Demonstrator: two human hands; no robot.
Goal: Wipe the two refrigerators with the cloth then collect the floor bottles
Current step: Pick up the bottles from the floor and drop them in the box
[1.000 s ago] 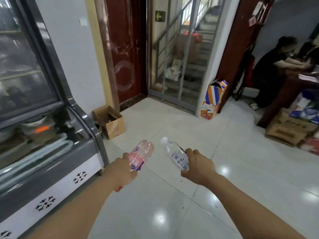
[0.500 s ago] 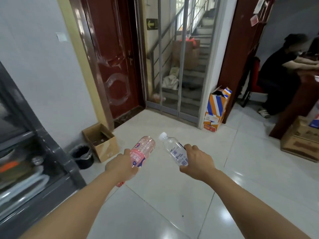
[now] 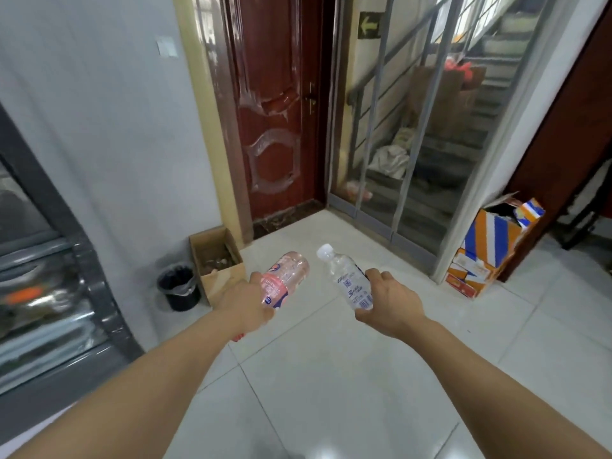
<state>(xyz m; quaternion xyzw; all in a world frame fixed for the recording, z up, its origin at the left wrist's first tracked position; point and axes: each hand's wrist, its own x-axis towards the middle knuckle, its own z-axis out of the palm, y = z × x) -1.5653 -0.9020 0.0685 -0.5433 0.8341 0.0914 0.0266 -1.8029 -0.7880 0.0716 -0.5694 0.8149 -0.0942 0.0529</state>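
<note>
My left hand grips a pink-labelled plastic bottle, held out with its base pointing forward. A clear bottle with a white cap is held in my right hand, its cap pointing up and away. Both bottles hang above the white tiled floor, close together. The grey glass-fronted refrigerator fills the left edge. No cloth is in view.
An open cardboard box and a small black bin stand by the wall, left of my hands. A red door and a glass stairwell partition lie ahead. An orange and blue striped carton sits at the right.
The view has swung left and moved closer to the wall. The black bin has come into sight, and the seated person at the right has left the view. Both hands keep their bottles.
</note>
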